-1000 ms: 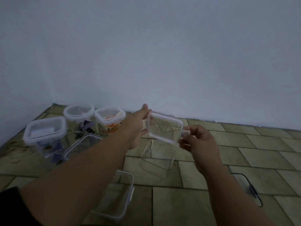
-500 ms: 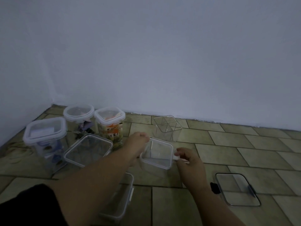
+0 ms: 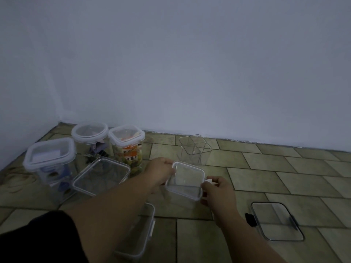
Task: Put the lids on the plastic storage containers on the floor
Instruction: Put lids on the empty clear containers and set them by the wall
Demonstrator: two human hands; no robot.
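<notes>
Both hands hold one clear square lid [image 3: 187,179] low over the tiled floor [image 3: 266,177].

The left hand [image 3: 161,171] pinches the lid's left edge with curled fingers, and the right hand [image 3: 218,190] grips its right edge by a white clip tab [image 3: 209,181]. What sits beneath the lid cannot be made out through the clear plastic. Just beyond the grip stands an open empty container [image 3: 195,149]. To its right lies a black-clipped lid [image 3: 275,221]. To its left are a lidded flat box [image 3: 101,175] and three lidded jars, of which only the jar with colourful contents [image 3: 126,147] is easy to read in the dim light. Nearer than the grip, a clear box [image 3: 140,234] is half hidden by the left forearm.
</notes>
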